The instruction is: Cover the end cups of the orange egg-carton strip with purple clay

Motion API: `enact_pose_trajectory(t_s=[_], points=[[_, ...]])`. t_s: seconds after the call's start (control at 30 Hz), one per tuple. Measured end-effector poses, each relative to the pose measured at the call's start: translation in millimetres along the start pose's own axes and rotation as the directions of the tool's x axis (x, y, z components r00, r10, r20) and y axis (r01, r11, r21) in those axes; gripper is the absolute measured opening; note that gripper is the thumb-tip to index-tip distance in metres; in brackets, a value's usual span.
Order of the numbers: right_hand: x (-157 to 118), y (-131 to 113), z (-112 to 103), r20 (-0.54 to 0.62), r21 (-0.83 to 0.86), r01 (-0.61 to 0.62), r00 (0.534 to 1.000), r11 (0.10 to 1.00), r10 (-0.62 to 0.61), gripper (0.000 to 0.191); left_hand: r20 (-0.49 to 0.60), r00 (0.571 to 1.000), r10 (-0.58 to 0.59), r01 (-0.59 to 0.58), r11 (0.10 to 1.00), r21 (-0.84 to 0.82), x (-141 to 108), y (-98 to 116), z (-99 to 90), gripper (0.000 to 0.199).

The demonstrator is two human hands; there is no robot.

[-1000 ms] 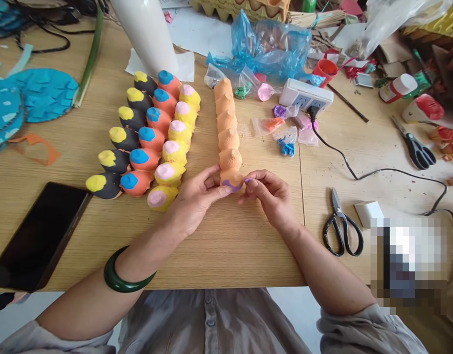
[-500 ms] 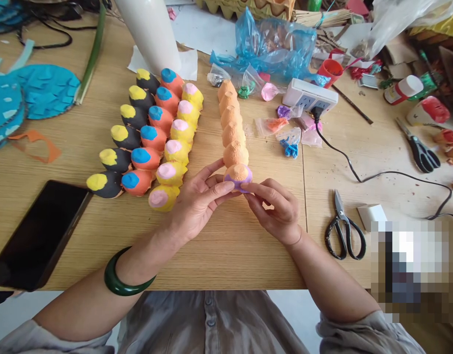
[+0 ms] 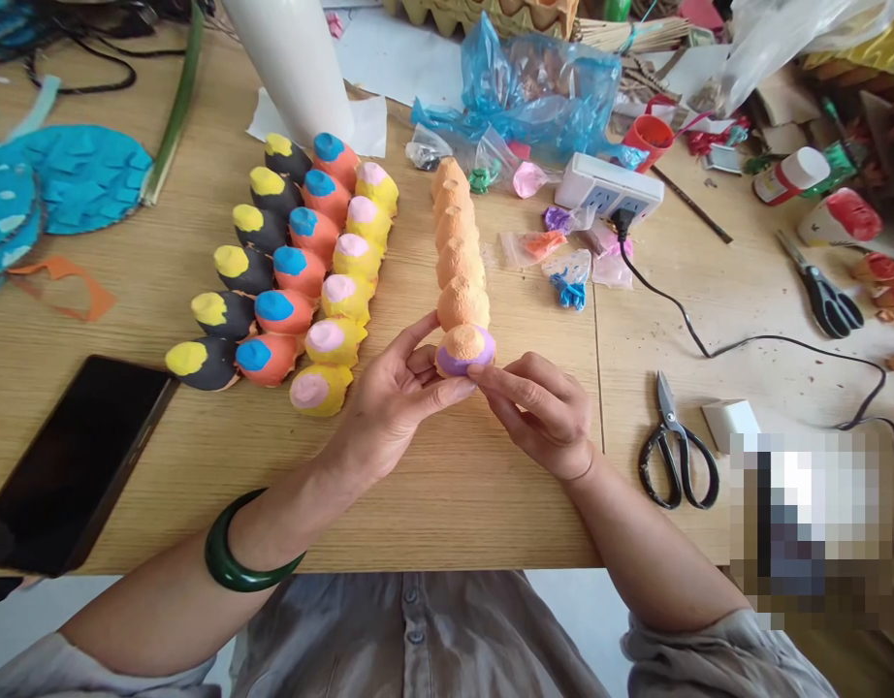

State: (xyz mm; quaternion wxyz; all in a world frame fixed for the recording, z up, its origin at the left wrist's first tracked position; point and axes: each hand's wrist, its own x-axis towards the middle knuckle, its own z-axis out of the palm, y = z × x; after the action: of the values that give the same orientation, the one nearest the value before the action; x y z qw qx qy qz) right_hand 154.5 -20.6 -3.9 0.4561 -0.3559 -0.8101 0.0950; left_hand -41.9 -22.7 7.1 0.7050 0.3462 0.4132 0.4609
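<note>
A strip of orange egg-carton cups point(image 3: 460, 254) runs away from me down the middle of the table. Purple clay point(image 3: 454, 363) wraps the front of its nearest cup, whose top stays orange. My left hand point(image 3: 393, 397) grips that end, thumb in front and fingers behind and underneath. The fingertips of my right hand point(image 3: 538, 412) are pinched together against the purple clay at the cup's right front. To the left lie three finished-looking rows: black cups with yellow tops point(image 3: 221, 315), orange cups with blue tops point(image 3: 287, 310) and yellow cups with pink tops point(image 3: 349, 296).
Scissors point(image 3: 676, 446) and a white block point(image 3: 730, 427) lie right of my right hand. A power strip point(image 3: 608, 189) with a black cord stands behind small clay bags point(image 3: 567, 281). A phone point(image 3: 76, 456) lies at left; a white cylinder point(image 3: 294, 68) stands at the back.
My left thumb has slid down off the front of the purple clay, so more of it shows. My right fingertips still touch the clay, and the near cup has tilted slightly.
</note>
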Motion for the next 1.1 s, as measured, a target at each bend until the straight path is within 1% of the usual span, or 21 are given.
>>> enact_pose_trajectory(t_s=[0.07,0.13,0.17,0.2,0.23,0.27,0.3,0.33,0.37,0.4,0.43,0.47,0.5,0.57,0.63,0.7,0.8,0.87,1.0,1.03,1.1], points=[[0,0,1,-0.003,0.03,0.014,1.0,0.999,-0.014,0.039,-0.031,1.0,0.006,-0.006,1.0,-0.006,0,0,0.5,0.066],[-1,-3,2,-0.009,0.102,0.01,1.0,0.995,-0.009,0.04,-0.062,0.998,0.02,-0.021,1.0,-0.016,-1,1,1.8,0.067],[-2,-4,2,-0.017,0.158,-0.029,0.999,0.987,0.032,0.039,-0.074,0.997,0.026,-0.028,0.999,-0.023,-1,2,2.5,0.067],[-3,-6,3,-0.023,0.223,-0.102,0.994,0.969,0.11,0.036,-0.084,0.996,0.03,-0.033,0.999,-0.027,-1,3,3.1,0.067],[-3,-8,3,-0.025,0.298,-0.205,0.975,0.932,0.222,0.033,-0.093,0.995,0.036,-0.039,0.999,-0.031,-1,3,3.6,0.067],[-3,-9,3,-0.02,0.377,-0.328,0.932,0.866,0.362,0.03,-0.098,0.994,0.039,-0.043,0.999,-0.033,-1,4,3.7,0.067],[-3,-10,4,0.013,0.458,-0.452,0.865,0.766,0.502,0.028,-0.1,0.994,0.042,-0.046,0.998,-0.035,-1,4,3.6,0.067],[-1,-10,4,0.075,0.538,-0.551,0.785,0.638,0.615,0.03,-0.099,0.994,0.047,-0.051,0.998,-0.039,-1,4,3.2,0.069],[1,-9,5,0.165,0.606,-0.623,0.706,0.494,0.689,0.033,-0.096,0.994,0.054,-0.058,0.997,-0.043,-1,4,2.6,0.072],[3,-7,6,0.275,0.654,-0.672,0.639,0.347,0.718,0.038,-0.089,0.994,0.061,-0.065,0.997,-0.045,-2,4,2.0,0.076],[5,-6,7,0.383,0.682,-0.7,0.59,0.213,0.711,0.043,-0.082,0.994,0.07,-0.073,0.997,-0.036,-3,4,1.4,0.081],[8,-4,8,0.477,0.692,-0.715,0.558,0.102,0.679,0.047,-0.074,0.994,0.084,-0.085,0.996,-0.013,-5,5,1.0,0.086],[10,-2,8,0.545,0.695,-0.719,0.543,0.018,0.639,0.05,-0.07,0.992,0.107,-0.106,0.994,0.021,-6,5,0.9,0.091],[12,0,8,0.614,0.699,-0.711,0.537,-0.082,0.579,0.051,-0.054,0.986,0.155,-0.148,0.983,0.111,-10,7,1.4,0.095],[12,1,7,0.632,0.708,-0.693,0.539,-0.134,0.557,0.049,-0.023,0.983,0.185,-0.177,0.967,0.184,-14,9,2.4,0.096],[11,2,5,0.644,0.715,-0.677,0.543,-0.173,0.539,0.048,0.03,0.981,0.192,-0.194,0.958,0.211,-16,10,2.7,0.095],[10,2,3,0.649,0.723,-0.662,0.555,-0.197,0.52,0.045,0.142,0.967,0.211,-0.238,0.947,0.217,-18,10,-0.7,0.09],[10,2,2,0.643,0.724,-0.668,0.561,-0.175,0.521,0.044,0.207,0.95,0.234,-0.282,0.926,0.249,-18,8,-5.2,0.087],[10,2,1,0.615,0.727,-0.679,0.581,-0.099,0.533,0.043,0.311,0.912,0.269,-0.367,0.873,0.321,-16,6,-10.5,0.087],[10,2,1,0.602,0.731,-0.677,0.587,-0.08,0.541,0.042,0.324,0.909,0.263,-0.367,0.874,0.318,-14,5,-10.3,0.086],[9,3,1,0.549,0.752,-0.658,0.605,-0.026,0.576,0.04,0.32,0.92,0.227,-0.323,0.901,0.289,-10,4,-9.0,0.086]])
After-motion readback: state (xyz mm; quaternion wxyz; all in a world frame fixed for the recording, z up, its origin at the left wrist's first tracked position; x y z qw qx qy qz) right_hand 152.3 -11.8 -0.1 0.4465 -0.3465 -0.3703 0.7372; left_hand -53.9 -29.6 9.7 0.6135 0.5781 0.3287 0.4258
